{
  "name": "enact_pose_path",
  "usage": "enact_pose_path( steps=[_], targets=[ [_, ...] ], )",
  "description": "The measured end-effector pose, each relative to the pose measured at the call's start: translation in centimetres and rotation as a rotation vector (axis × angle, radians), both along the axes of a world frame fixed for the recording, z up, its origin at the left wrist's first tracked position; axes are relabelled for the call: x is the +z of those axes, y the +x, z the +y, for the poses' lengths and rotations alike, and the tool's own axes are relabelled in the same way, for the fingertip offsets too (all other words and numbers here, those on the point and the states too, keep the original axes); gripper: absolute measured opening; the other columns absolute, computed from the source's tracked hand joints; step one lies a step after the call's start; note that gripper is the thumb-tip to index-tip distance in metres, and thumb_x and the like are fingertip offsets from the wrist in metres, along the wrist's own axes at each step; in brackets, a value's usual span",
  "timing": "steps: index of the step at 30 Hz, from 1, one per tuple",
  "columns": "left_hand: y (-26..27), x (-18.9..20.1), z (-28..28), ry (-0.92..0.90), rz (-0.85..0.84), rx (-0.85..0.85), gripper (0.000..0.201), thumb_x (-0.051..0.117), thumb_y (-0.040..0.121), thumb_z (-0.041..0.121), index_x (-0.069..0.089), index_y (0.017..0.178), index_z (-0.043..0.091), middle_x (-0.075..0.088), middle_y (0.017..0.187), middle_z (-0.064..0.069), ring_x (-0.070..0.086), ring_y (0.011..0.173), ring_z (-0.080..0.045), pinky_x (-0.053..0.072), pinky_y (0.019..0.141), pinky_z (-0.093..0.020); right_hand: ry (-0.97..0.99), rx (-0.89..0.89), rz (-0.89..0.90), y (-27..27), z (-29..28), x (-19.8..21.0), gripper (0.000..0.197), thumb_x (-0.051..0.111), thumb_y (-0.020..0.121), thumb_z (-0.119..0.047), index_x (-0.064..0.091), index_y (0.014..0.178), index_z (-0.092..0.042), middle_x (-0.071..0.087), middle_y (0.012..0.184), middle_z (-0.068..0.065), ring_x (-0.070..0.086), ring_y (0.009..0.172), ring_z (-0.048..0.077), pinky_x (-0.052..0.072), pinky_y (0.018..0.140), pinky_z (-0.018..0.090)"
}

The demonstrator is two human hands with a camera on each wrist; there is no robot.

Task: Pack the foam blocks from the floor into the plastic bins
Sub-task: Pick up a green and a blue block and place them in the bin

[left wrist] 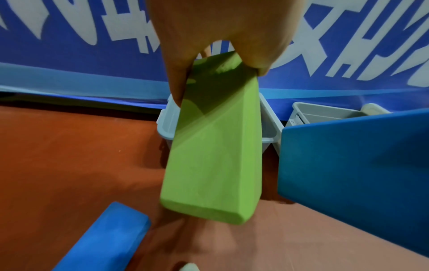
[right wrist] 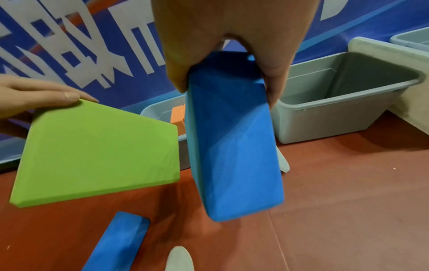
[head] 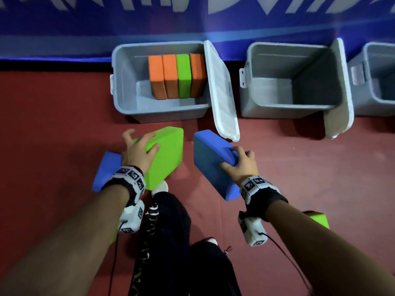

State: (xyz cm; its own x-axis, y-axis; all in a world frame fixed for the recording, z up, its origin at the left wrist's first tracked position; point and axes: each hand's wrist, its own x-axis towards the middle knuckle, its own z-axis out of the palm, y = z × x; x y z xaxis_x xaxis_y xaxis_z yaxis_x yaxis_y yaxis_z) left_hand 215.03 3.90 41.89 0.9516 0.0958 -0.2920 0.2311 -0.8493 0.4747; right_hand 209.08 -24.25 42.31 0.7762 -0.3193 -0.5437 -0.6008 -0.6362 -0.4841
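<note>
2 blocks were up off the floor: left hand (head: 139, 151) gripped a green block (head: 163, 155), right hand (head: 241, 164) gripped a blue block (head: 210, 159), both near the bin (head: 126, 82) holding 4 blocks (head: 177, 75).

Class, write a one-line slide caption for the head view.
Left hand grips a green block, right hand a blue block, before the part-filled bin.

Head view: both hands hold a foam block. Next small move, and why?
Probably carry the green foam block in the left hand forward over the grey plastic bin and stand it on edge left of the four blocks there: that side has bare floor. The right hand grips the blue foam block, which could follow.
</note>
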Motion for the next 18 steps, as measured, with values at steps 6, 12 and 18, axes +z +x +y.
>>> enact_pose_path(
  steps=[6,12,18],
  targets=[
    [9.2,-0.9,3.8,-0.025,0.03,-0.035,0.028,0.068,0.085,0.035,0.069,0.11,0.026,0.026,0.143,-0.009,0.054,0.112,-0.036,0.039,0.105,-0.041,0.023,-0.12,-0.078,8.2,4.2,-1.1,0.046,0.071,0.078,-0.033,0.058,0.122,-0.029,0.038,0.115,0.008,0.052,0.103,0.028,0.037,0.095,0.023],
    [18.3,0.9,9.0,-0.076,0.088,0.107,0.055,0.081,0.072,0.035,0.062,0.119,0.013,0.047,0.124,-0.016,0.052,0.112,-0.029,0.032,0.098,-0.022,-0.003,-0.112,-0.09,16.6,8.8,-2.2,0.047,0.071,0.077,-0.031,0.058,0.122,-0.025,0.039,0.118,0.01,0.052,0.106,0.031,0.039,0.093,0.025],
    [26.1,0.7,12.5,0.028,0.074,0.224,0.062,0.075,0.073,0.049,0.051,0.117,0.012,0.049,0.121,-0.015,0.056,0.105,-0.035,0.043,0.092,-0.038,-0.033,-0.129,-0.114,24.9,12.3,-3.3,0.047,0.07,0.077,-0.034,0.058,0.122,-0.026,0.041,0.122,0.009,0.051,0.109,0.027,0.038,0.094,0.026]
  ],
)
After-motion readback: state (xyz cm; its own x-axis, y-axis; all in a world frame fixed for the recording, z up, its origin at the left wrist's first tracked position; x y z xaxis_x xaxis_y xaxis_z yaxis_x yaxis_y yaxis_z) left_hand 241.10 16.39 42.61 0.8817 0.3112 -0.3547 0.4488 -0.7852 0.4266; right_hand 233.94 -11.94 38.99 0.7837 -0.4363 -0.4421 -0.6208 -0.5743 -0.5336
